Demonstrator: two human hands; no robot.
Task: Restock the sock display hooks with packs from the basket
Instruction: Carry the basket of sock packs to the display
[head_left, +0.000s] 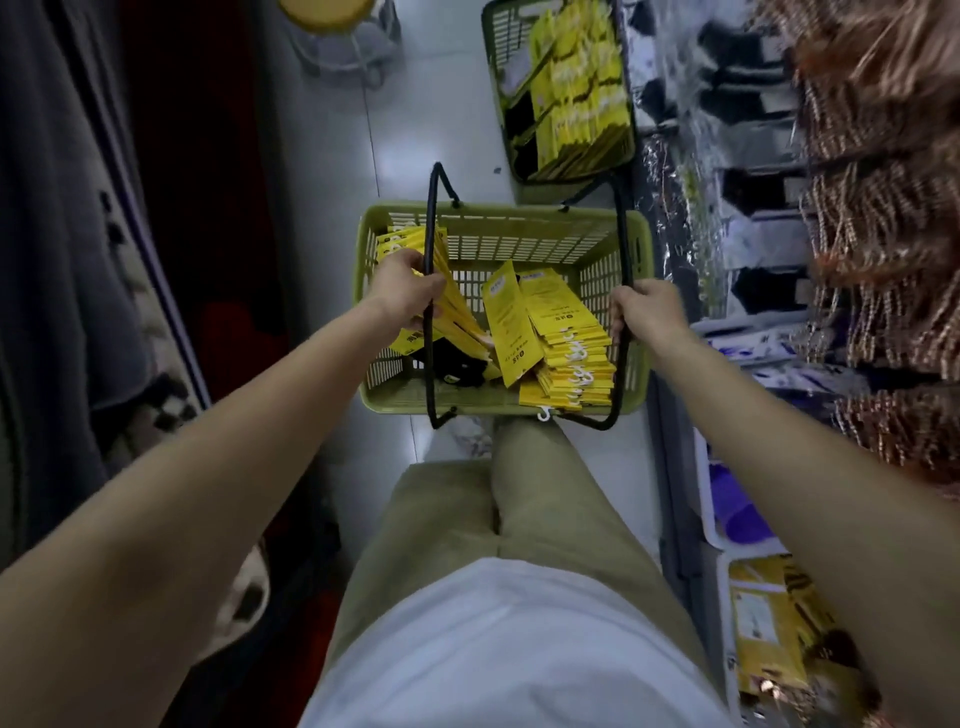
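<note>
The left hand curls its fingers round a fanned bundle of yellow sock packs at the 9 o'clock side of the green basket, and the right hand closes round the black handle at 3 o'clock. A stack of more packs fills the 5 o'clock corner. Beyond, a second basket of packs sits at 1 o'clock, with the hanging display running along 3 o'clock.

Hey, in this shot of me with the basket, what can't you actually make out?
Head view, all:
- Sock display, right side: blurred; hooks indistinguishable.
- Print on the sock packs: too small.
- Far basket: cut by the top edge.
- Left hand: its fingertips hide behind the bundle it grips; handle contact unclear.
</note>
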